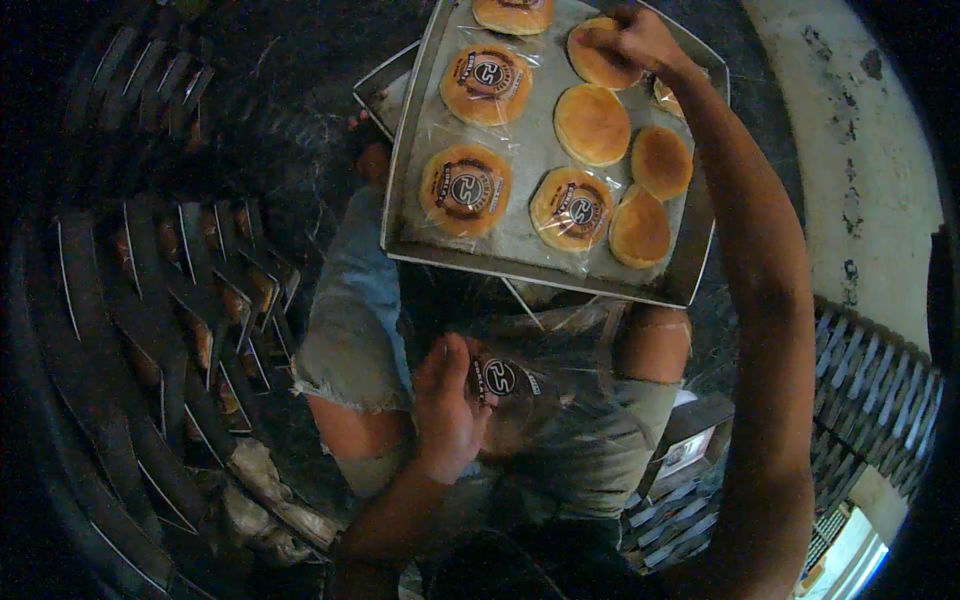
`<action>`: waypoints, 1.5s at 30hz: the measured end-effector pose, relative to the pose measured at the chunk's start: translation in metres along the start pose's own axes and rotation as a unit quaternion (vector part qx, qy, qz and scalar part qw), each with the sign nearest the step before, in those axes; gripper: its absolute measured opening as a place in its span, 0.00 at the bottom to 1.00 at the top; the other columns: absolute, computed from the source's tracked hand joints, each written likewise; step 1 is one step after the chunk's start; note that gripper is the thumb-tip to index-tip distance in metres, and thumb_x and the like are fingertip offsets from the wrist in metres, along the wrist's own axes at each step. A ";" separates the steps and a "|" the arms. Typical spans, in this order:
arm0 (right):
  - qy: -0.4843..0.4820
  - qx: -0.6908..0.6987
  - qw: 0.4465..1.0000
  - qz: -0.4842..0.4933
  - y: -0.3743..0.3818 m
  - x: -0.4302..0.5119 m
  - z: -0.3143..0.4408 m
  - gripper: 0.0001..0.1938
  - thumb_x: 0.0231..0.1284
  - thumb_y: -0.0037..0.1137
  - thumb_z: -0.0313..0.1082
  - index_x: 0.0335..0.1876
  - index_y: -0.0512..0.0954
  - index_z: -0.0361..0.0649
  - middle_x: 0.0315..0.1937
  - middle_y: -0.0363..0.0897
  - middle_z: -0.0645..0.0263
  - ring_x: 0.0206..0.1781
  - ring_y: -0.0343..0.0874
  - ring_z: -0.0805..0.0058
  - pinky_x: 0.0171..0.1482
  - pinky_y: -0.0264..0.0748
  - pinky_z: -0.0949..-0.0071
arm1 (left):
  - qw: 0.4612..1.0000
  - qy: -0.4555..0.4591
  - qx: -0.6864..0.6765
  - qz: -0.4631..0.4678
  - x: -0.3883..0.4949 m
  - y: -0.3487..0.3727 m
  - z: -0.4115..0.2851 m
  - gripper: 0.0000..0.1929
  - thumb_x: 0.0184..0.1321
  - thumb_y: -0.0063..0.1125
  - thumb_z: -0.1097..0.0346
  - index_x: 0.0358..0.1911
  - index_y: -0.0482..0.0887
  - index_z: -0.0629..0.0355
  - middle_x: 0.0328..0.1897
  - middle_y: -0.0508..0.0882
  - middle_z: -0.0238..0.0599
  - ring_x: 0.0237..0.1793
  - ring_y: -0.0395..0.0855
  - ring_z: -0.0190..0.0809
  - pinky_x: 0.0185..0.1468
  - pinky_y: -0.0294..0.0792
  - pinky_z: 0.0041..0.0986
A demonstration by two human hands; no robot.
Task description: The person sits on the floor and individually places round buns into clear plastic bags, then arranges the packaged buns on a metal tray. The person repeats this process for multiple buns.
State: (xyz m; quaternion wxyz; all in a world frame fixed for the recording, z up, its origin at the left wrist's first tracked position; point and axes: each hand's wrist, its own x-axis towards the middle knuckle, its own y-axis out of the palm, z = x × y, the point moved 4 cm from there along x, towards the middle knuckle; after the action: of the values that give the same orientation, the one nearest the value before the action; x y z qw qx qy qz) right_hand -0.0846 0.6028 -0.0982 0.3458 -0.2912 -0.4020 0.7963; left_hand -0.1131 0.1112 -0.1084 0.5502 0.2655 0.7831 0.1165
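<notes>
My left hand holds a clear printed plastic bag above my lap; the bag looks flat. At the tray's far right, my right hand reaches over a bare round bun, its fingers on or just above the top; the exact grip is hard to tell. The metal baking tray carries several bagged buns, such as one at the near left and one nearer the middle. Bare buns lie on its right half, and a bagged one is partly hidden by my right forearm.
Another tray lies beneath the first, turned at an angle. Stacked dark trays with buns stand at the left. A crumpled cloth or bag lies near them. At the lower right are a dark box and slatted or woven items.
</notes>
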 end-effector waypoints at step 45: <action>0.079 0.593 0.801 -0.007 0.012 -0.456 0.102 0.27 0.66 0.70 0.37 0.66 0.74 0.38 0.55 0.83 0.64 0.55 0.85 0.72 0.55 0.83 0.72 | 0.886 0.367 0.284 -0.021 -0.075 0.012 -0.040 0.17 0.77 0.61 0.57 0.36 0.87 0.64 0.32 0.85 0.27 0.33 0.78 0.23 0.35 0.71 0.21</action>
State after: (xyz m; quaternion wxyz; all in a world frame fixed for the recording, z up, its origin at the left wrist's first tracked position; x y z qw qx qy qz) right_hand 0.1059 0.1950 0.0277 0.4873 -0.0884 0.1755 0.8509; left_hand -0.1272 0.0848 -0.0281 0.1268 0.3325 0.9339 -0.0333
